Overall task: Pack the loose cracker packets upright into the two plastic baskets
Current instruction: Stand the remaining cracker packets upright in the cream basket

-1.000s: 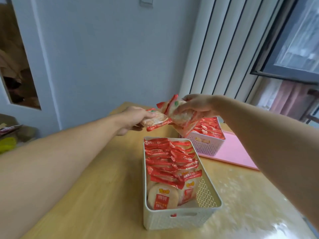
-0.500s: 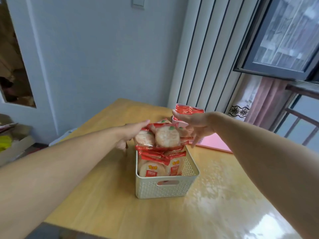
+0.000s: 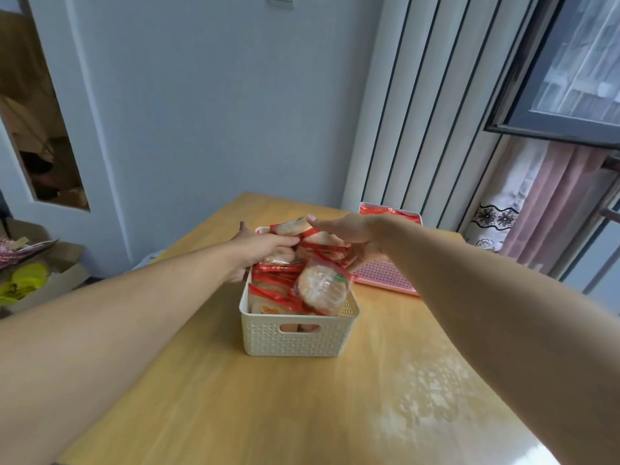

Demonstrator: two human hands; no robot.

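Head view: both hands reach over the far half of a cream basket (image 3: 295, 337) on the tabletop (image 3: 302, 414). The left hand (image 3: 265, 248) lies on the packets (image 3: 285, 286) at the basket's far left corner, fingers (image 3: 288, 242) stretched nearly straight and resting on a packet top; whether the thumb pinches anything cannot be told. The right hand (image 3: 349, 234) is spread flat over the far right side, fingers (image 3: 317, 223) straight above a raised packet, lower fingers touching the packets beneath the palm. It grips nothing that shows. Nearer than both sets of fingers, the packets stand mostly upright in the basket, red edges up, and one round cracker packet (image 3: 322, 290) leans tilted against the near right corner. Just beyond the right fingers, a pink basket (image 3: 382, 278) sits partly hidden by the right wrist, red packets showing at its far end.
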